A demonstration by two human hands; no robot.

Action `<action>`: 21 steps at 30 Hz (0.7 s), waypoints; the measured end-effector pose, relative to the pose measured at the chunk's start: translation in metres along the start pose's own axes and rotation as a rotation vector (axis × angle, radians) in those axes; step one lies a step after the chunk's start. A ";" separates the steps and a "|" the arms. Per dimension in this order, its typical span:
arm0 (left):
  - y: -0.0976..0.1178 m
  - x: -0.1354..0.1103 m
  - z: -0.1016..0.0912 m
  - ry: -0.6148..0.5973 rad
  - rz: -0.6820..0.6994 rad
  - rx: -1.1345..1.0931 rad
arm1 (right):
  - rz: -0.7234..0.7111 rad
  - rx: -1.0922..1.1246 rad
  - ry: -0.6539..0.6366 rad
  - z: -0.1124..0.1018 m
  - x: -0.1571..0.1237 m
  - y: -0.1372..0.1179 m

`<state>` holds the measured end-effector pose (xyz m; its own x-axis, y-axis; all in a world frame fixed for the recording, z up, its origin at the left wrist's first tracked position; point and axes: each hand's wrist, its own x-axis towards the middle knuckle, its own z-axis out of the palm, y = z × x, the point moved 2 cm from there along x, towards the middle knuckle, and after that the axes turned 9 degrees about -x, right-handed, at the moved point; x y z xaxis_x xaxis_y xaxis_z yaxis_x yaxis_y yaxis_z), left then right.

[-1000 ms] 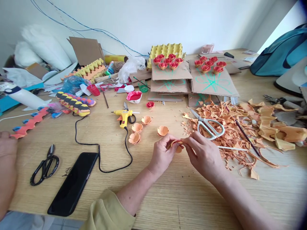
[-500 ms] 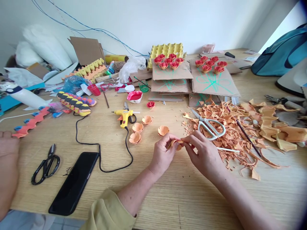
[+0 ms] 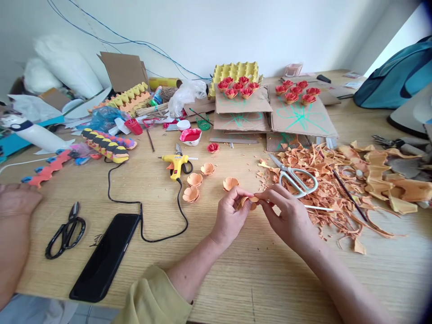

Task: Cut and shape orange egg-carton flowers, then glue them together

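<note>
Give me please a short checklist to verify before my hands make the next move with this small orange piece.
1. Grip: the orange piece is pinched between the left hand and the right hand: ok.
2. The glue gun lies apart from both hands: ok.
3. Heat of the glue gun: cannot tell.
4. The white scissors rest on the scraps, not touching the fingers: ok.
5. The other person's hand is far from the piece: ok.

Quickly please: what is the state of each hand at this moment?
Left hand: closed, pinching the orange paper flower.
Right hand: closed, pinching the same flower from the other side.
</note>
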<state>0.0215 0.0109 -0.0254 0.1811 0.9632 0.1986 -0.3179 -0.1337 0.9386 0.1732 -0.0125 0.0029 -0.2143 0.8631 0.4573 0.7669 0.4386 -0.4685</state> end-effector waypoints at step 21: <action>0.000 0.003 0.002 0.005 -0.044 0.071 | -0.064 -0.240 0.033 0.001 -0.002 0.000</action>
<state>0.0236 0.0134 -0.0247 0.1888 0.9697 0.1552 -0.2426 -0.1071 0.9642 0.1731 -0.0135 0.0011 -0.2500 0.8254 0.5062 0.8751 0.4164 -0.2468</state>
